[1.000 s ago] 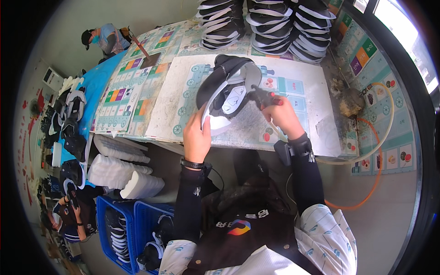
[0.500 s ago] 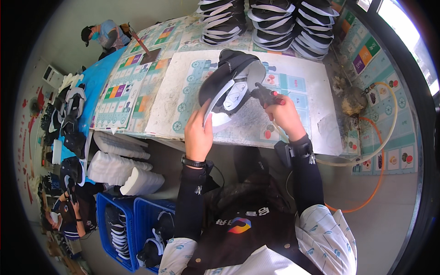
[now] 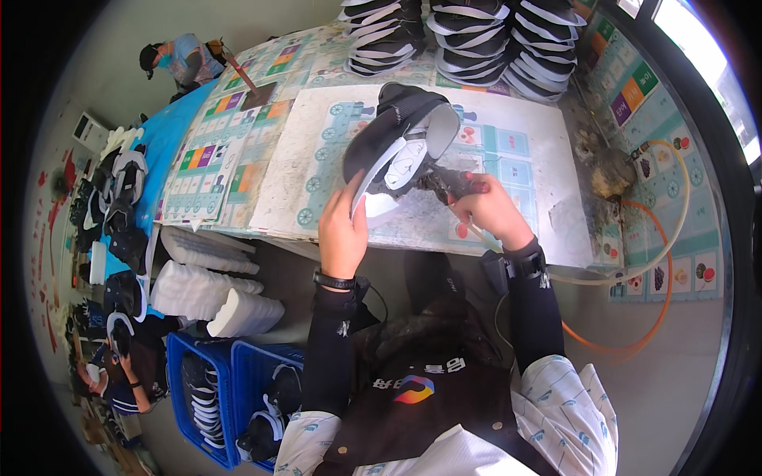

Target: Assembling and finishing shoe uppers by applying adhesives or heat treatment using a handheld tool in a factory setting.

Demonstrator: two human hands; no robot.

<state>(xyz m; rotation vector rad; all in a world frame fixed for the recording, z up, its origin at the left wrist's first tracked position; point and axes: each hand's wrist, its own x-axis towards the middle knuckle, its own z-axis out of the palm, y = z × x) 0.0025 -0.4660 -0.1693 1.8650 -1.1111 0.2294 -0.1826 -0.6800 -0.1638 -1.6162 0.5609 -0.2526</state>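
My left hand (image 3: 343, 236) grips the pale lower rim of what looks like a black mesh shoe upper (image 3: 371, 152), tilted above the table. White lining and a white panel with drawn lines show inside it. My right hand (image 3: 498, 214) is wrapped round a dark, stained spray gun (image 3: 444, 184) with red parts. The gun's nozzle end points left, close to the upper's open side. A pale hose runs from below the right hand. My fingers hide part of the gun and of the rim.
Black-and-white stacks (image 3: 468, 44) stand at the table's back. A metal pot (image 3: 613, 173) with hoses sits right; an orange hose (image 3: 663, 293) loops down. White foam pieces (image 3: 202, 293) lie under the left edge, above blue crates (image 3: 178, 397). Two other people work at left.
My right hand has lowered the spray gun slightly and turned it, so its nozzle end sits lower by the upper's edge. My left hand and the upper have hardly moved.
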